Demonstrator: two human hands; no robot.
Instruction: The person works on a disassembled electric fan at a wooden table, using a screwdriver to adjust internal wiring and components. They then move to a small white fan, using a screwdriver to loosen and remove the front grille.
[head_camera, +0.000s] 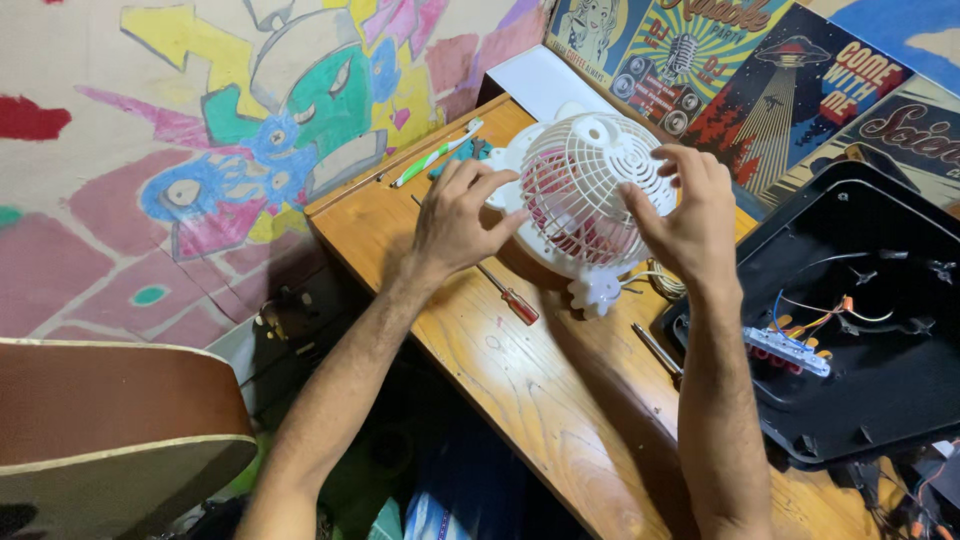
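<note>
A small white table fan (590, 185) with a round wire grille and red blades inside lies on the wooden desk (530, 390). My left hand (458, 215) holds the fan's left side, fingers curled on the grille's rim. My right hand (685, 210) rests on the grille's right side with fingers spread over it. A red-handled screwdriver (510, 297) lies on the desk just below my left hand. A second, dark-handled screwdriver (657, 348) lies by my right forearm.
An open black casing (880, 400) with coloured wires and a small circuit strip sits at the right. A green-and-white toothbrush (435, 153) lies near the desk's far edge. A guitar body (110, 430) fills the lower left. Posters and a painted wall stand behind.
</note>
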